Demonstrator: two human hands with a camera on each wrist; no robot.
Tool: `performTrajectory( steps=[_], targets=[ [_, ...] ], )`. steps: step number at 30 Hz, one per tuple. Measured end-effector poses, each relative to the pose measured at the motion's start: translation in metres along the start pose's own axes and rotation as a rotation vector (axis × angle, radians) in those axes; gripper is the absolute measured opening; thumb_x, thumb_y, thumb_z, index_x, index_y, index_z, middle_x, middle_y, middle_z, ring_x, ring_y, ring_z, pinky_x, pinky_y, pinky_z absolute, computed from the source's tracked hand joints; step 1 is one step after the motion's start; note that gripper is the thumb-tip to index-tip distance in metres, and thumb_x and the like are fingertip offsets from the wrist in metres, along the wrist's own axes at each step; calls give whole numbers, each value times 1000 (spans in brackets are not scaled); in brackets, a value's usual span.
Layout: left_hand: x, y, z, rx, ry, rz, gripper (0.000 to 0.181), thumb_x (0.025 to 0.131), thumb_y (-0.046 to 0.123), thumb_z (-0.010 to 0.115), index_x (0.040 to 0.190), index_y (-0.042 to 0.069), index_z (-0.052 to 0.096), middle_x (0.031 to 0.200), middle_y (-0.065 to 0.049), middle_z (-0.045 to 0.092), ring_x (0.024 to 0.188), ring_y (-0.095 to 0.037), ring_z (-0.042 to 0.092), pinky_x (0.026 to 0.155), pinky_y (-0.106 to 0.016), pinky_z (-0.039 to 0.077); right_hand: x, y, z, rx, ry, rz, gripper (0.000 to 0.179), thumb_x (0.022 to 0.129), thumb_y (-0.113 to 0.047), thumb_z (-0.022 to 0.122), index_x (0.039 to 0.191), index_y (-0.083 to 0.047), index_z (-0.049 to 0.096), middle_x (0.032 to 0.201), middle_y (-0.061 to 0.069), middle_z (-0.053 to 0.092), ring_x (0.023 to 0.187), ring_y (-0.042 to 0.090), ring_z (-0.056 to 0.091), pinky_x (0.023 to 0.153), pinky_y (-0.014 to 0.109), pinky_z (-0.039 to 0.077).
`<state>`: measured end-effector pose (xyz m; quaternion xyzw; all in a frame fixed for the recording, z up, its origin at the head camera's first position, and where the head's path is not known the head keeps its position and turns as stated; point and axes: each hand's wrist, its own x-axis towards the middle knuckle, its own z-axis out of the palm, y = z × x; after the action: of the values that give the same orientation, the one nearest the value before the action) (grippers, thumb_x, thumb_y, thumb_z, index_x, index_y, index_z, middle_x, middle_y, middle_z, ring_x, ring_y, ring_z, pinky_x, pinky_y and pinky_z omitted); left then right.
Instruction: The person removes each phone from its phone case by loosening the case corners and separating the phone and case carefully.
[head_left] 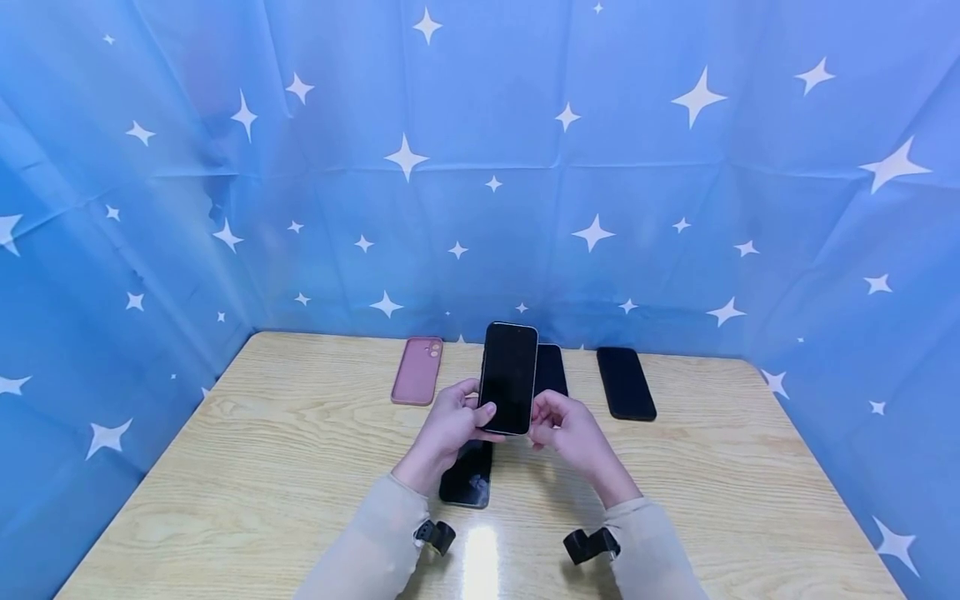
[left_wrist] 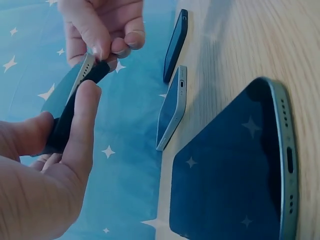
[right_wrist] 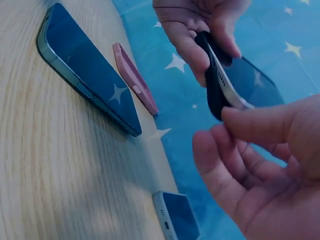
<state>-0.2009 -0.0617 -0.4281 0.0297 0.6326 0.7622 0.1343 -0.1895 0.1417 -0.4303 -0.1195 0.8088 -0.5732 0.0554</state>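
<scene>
A phone [head_left: 510, 375] with a dark screen is held up over the table in my left hand [head_left: 450, 421], thumb on its front lower corner. A black phone case [right_wrist: 215, 90] sits partly round it. In the right wrist view the case's lower edge stands away from the phone's silver end, leaving a gap. My right hand [head_left: 566, 429] pinches the case at the phone's lower right corner, its thumb and fingertips [left_wrist: 102, 50] meeting there. The back of the case is mostly hidden.
On the wooden table [head_left: 300, 467] a phone [head_left: 467, 483] lies below my left hand. Another phone [head_left: 552, 371] lies behind the held one. A black phone [head_left: 627, 383] lies to the right, a pink phone case [head_left: 417, 372] to the left. A starry blue curtain [head_left: 480, 200] hangs behind.
</scene>
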Motion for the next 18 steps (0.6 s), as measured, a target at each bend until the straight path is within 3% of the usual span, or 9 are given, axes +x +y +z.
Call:
performTrajectory(
  steps=[5, 8, 12, 15, 18],
  targets=[
    [-2, 1, 4, 40, 43, 3, 30, 103, -6, 53, 132, -10, 57, 114, -27, 70, 95, -33, 75, 76, -45, 65, -2, -8, 0, -126, -5, 0, 14, 87, 11, 57, 94, -1, 59, 82, 7, 60, 71, 20, 61, 68, 37, 63],
    [-2, 1, 6, 41, 48, 3, 30, 103, -6, 54, 132, -9, 57, 115, -27, 70, 96, -35, 75, 77, -45, 65, -3, -12, 1, -159, 24, 29, 7, 92, 0, 65, 92, -3, 58, 77, 6, 59, 66, 21, 62, 64, 33, 60],
    [-2, 0, 8, 39, 27, 15, 28, 103, -5, 55, 130, -9, 58, 114, -26, 71, 96, -31, 75, 78, -47, 65, -2, -13, 7, -213, 121, 68, 29, 94, -21, 78, 85, -8, 54, 68, 4, 57, 56, 20, 62, 54, 28, 52],
    [-2, 0, 9, 44, 18, 29, 26, 103, -5, 56, 128, -9, 59, 113, -25, 71, 95, -30, 74, 78, -48, 65, -1, -13, 10, -209, 171, 80, 33, 93, -23, 79, 82, -8, 53, 64, 3, 54, 53, 18, 60, 51, 26, 49],
    [-2, 0, 9, 55, 29, 32, 24, 102, -5, 58, 125, -9, 60, 110, -24, 72, 94, -32, 75, 78, -48, 65, -1, -12, 11, -139, 173, 87, 33, 94, -20, 78, 80, -7, 51, 64, 3, 53, 56, 18, 59, 54, 27, 55]
  ],
)
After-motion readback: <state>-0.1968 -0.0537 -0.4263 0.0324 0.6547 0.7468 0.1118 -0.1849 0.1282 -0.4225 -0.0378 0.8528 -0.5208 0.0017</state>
